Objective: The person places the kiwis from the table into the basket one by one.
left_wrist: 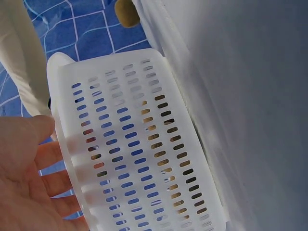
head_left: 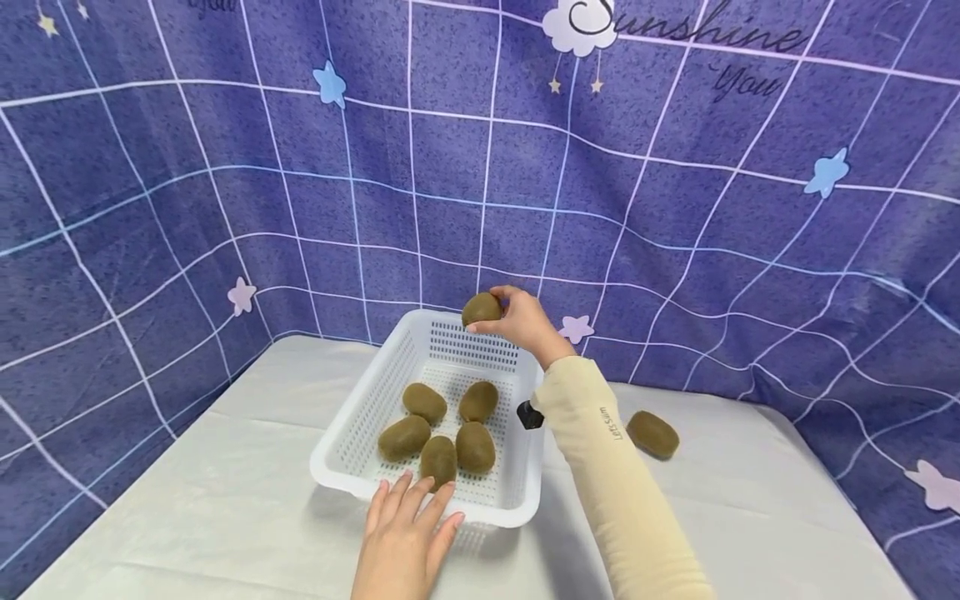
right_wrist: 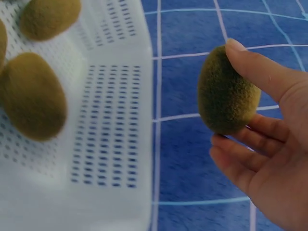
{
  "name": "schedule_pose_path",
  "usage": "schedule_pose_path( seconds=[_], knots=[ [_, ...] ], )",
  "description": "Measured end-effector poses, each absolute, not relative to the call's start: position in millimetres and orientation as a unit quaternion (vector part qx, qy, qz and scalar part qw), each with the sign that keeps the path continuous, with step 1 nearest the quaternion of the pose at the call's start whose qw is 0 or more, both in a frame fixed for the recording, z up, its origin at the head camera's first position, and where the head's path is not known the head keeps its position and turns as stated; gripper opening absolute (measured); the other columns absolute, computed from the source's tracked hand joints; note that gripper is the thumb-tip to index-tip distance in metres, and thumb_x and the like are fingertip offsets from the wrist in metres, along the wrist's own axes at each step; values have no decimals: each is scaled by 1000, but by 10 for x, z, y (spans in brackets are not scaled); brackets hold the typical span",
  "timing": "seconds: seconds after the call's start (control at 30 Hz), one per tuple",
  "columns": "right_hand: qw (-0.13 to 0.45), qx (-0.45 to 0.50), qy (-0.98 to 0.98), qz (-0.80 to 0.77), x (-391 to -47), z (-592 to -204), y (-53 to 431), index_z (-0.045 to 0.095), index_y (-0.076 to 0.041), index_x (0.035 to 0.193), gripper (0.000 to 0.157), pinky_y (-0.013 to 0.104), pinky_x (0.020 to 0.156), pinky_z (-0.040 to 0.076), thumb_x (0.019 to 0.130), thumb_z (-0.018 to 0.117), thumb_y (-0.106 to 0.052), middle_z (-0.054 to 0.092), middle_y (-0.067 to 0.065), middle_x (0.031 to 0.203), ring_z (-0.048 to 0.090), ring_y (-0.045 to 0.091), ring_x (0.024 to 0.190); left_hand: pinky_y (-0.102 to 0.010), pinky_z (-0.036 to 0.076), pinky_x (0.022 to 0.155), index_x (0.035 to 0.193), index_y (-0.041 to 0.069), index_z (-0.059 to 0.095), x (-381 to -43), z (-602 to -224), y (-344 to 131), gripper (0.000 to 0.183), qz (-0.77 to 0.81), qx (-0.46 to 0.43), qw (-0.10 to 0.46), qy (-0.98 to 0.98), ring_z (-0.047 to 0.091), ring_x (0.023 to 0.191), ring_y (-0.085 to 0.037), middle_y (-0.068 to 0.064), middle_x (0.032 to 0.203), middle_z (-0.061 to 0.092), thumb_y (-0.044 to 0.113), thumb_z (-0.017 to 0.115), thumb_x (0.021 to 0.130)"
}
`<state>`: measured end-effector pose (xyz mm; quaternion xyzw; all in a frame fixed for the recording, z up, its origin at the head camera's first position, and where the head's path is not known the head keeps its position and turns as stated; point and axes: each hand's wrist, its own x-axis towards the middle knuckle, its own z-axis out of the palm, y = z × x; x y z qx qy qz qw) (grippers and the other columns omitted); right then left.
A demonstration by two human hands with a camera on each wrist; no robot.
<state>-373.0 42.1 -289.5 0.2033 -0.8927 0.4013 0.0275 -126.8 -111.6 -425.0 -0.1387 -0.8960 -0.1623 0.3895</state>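
Over the near rim of a white plastic basket (head_left: 348, 482) rests my left hand (head_left: 405, 529), its fairly straight fingers reaching inside. The left wrist view shows those fingers (left_wrist: 55, 183) passing behind the slotted basket wall (left_wrist: 130, 144). Several brown kiwis (head_left: 475, 448) lie together on the basket's floor. At the far edge, my right hand (head_left: 521, 321) holds another kiwi (head_left: 482, 309) between thumb and fingers. In the right wrist view, this fuzzy kiwi (right_wrist: 226, 91) is gripped beside the basket wall (right_wrist: 110, 130), apart from it.
One more kiwi (head_left: 652, 434) lies on the white-covered table (head_left: 247, 467), right of the basket and beside my right sleeve (head_left: 607, 467). A blue gridded curtain (head_left: 450, 150) hangs behind the table. A small black object (head_left: 529, 415) shows at the right sleeve cuff.
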Motion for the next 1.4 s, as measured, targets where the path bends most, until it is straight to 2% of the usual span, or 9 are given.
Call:
schedule_pose_path(
  seconds=[0.23, 0.47, 0.73, 0.97, 1.03, 1.1, 1.23, 1.4],
  knots=[
    [36, 172, -905, 388, -3798, -3112, 273, 44, -1, 140, 79, 36, 94, 49, 77, 83, -31, 55, 15, 133, 58, 27, 111, -51, 33, 100, 111, 15, 70, -1265, -4253, -1103, 48, -159, -135, 386, -899, 59, 109, -35, -8, 110, 68, 49, 39, 100],
    [-3, 172, -914, 367, -3801, -3251, 150, 49, 1, 135, 75, 34, 87, 51, 77, 83, -31, 62, 13, 118, 60, 24, 99, -53, 35, 100, 112, 15, 70, -1264, -4237, -1117, 43, -158, -135, 381, -901, 58, 110, -35, -8, 110, 67, 47, 44, 99],
    [-39, 164, -927, 335, -3801, -3403, 15, 49, 0, 136, 73, 36, 93, 48, 78, 82, -30, 61, 13, 121, 58, 26, 107, -54, 36, 100, 112, 15, 70, -1253, -4236, -1123, 41, -157, -134, 367, -907, 58, 110, -35, -8, 110, 68, 46, 47, 98],
    [-40, 161, -928, 334, -3815, -3484, -61, 56, 2, 127, 66, 36, 91, 49, 75, 84, -28, 64, 11, 109, 60, 24, 100, -54, 37, 99, 110, 15, 71, -1269, -4244, -1116, 44, -156, -139, 384, -899, 59, 108, -34, -7, 108, 68, 48, 43, 99],
    [-43, 155, -930, 332, -3817, -3503, -73, 55, 1, 129, 68, 36, 94, 48, 75, 84, -28, 64, 11, 112, 59, 25, 103, -54, 37, 99, 110, 16, 71, -1270, -4242, -1112, 44, -155, -140, 383, -900, 59, 109, -35, -7, 109, 68, 48, 43, 99],
    [-52, 148, -930, 333, -3813, -3519, -82, 51, 0, 134, 73, 37, 100, 45, 75, 84, -27, 61, 13, 122, 57, 27, 113, -54, 37, 99, 110, 16, 71, -1270, -4238, -1109, 44, -154, -140, 380, -901, 59, 109, -34, -7, 109, 68, 48, 43, 99],
    [-63, 141, -930, 334, -3808, -3536, -89, 44, -2, 141, 79, 40, 109, 37, 76, 83, -26, 49, 15, 141, 45, 30, 130, -53, 37, 99, 111, 16, 71, -1268, -4232, -1107, 43, -153, -139, 380, -902, 59, 109, -34, -7, 109, 68, 48, 44, 99],
    [-64, 149, -928, 337, -3802, -3504, -84, 43, -2, 142, 79, 40, 110, 36, 78, 82, -27, 47, 15, 143, 43, 30, 132, -52, 34, 100, 111, 16, 71, -1267, -4242, -1120, 44, -156, -137, 383, -900, 59, 109, -34, -7, 109, 67, 48, 43, 99]
  ],
)
